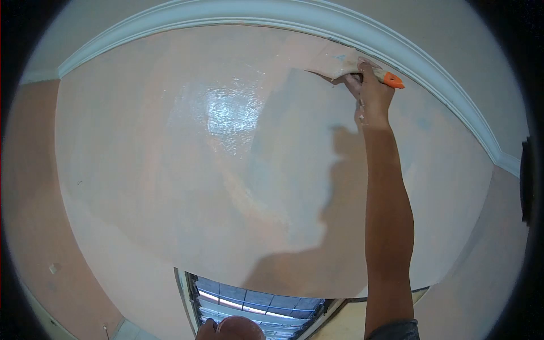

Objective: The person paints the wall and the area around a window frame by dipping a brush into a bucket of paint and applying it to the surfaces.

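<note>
Wall: broad peach-coloured plaster wall (170, 187), with a glossy wet patch (232, 113) at centre and a duller greyish band to its right. Risk: where the wet and dull areas meet, the coat may dry in visible bands.
Cornice: white moulded plaster cornice (226, 14) curving along the top, just above the working edge. Risk: a stroke that rides up would smear peach onto the white.
Window: louvred glass window (255, 303) below the wall, well apart from the hand. Risk: runs from the wet area could reach the slats.
Head: rounded top of another person's head (235, 330) at the bottom edge. Risk: drips from overhead work could land there.
Right hand: right hand (375, 96) raised on a fully stretched arm, fingers wrapped round the handle. Risk: at this reach, pressure may waver or the grip may slip.
Tool: orange-handled flat tool (392, 80), its pale blade laid against the wall just beneath the cornice. I cannot tell whether it is a brush or a scraper.
Left hand: out of sight, so I cannot tell its state.
</note>
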Available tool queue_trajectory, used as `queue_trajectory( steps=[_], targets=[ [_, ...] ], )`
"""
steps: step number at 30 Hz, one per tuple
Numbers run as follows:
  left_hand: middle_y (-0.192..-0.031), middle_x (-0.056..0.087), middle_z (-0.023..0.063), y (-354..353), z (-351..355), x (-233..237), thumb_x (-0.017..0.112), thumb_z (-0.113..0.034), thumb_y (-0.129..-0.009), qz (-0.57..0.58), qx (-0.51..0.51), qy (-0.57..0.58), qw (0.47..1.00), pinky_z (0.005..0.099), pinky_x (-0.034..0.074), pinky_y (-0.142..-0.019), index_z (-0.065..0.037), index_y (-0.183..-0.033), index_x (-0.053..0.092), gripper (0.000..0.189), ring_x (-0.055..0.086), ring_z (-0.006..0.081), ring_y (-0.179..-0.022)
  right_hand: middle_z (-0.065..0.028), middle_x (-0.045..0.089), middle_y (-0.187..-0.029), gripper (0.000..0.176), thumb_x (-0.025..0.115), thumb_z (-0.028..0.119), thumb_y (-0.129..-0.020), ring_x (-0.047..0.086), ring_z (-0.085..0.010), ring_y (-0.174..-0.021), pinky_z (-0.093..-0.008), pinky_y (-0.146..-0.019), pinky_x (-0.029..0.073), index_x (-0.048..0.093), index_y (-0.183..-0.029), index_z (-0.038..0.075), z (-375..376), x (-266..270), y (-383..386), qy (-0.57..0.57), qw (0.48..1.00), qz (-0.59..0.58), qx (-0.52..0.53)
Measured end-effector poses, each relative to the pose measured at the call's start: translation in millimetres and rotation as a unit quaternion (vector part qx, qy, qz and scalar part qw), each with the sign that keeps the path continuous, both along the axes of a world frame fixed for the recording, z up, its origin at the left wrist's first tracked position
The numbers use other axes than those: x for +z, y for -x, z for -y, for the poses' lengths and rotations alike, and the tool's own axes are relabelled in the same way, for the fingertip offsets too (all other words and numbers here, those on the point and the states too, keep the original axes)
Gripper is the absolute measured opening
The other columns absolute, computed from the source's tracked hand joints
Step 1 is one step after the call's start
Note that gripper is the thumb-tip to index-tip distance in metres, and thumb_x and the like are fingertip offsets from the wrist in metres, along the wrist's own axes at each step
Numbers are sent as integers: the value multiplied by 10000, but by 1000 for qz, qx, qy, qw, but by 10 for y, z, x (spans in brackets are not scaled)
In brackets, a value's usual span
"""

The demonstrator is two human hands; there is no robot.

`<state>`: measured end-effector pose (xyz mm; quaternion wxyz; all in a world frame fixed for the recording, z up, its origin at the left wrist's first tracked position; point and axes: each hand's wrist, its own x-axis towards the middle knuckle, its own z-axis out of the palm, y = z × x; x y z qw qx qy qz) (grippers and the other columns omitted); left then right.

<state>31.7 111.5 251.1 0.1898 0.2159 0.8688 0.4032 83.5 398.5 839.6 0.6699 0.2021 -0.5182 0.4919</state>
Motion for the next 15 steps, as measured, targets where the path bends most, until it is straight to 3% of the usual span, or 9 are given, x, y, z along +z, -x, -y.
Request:
queue_trajectory(
  steps=[2, 3, 6, 11, 14, 15],
  targets=[
    [-939, 648, 224, -30, -11, 100, 750, -339, -611, 5, -10, -3, 1000, 416, 500, -754, 24, -944, 587, 519, 639, 351, -895, -169, 589, -1027, 267, 619, 41, -830, 643, -246, -888, -345, -736, 614, 537, -1046, -93, -75, 0, -167, 17, 1000, -7, -15],
    [-933, 647, 223, 149, -4, 50, 743, -331, -611, 28, -20, -12, 999, 413, 499, -748, 27, -937, 589, 508, 640, 345, -889, -167, 588, -1029, 285, 625, 38, -822, 643, -247, -882, -345, -725, 614, 527, -1055, -94, -26, -51, 77, 1, 999, 0, -50],
    [-930, 645, 220, 277, -24, -235, 730, -309, -606, -7, -48, -23, 999, 415, 498, -749, 30, -932, 588, 491, 638, 338, -892, -164, 592, -1021, 304, 638, 40, -807, 645, -245, -869, -336, -713, 614, 527, -1057, -93, -132, -66, -121, 6, 996, -13, -93],
    [-914, 645, 225, 144, -31, -282, 726, -304, -603, -16, -29, 3, 999, 421, 498, -747, 29, -917, 589, 478, 640, 348, -880, -140, 615, -980, 270, 653, 57, -801, 651, -222, -838, -309, -695, 601, 576, -1029, -66, -556, 74, -768, 8, 983, -33, -180],
    [-902, 646, 229, 85, -60, -134, 731, -311, -607, -8, -26, -2, 1000, 425, 498, -746, 29, -910, 588, 477, 640, 359, -874, -127, 655, -882, 242, 671, 106, -792, 661, -219, -776, -336, -687, 574, 635, -978, -44, -385, 41, -1040, -6, 943, -47, -330],
    [-895, 645, 231, 64, -58, -62, 733, -315, -612, -4, -25, 9, 1000, 426, 499, -744, 29, -907, 587, 476, 639, 364, -869, -145, 665, -843, 230, 671, 128, -788, 666, -256, -766, -366, -697, 558, 655, -955, -30, -317, 24, -1090, -31, 880, -32, -472]
  ],
)
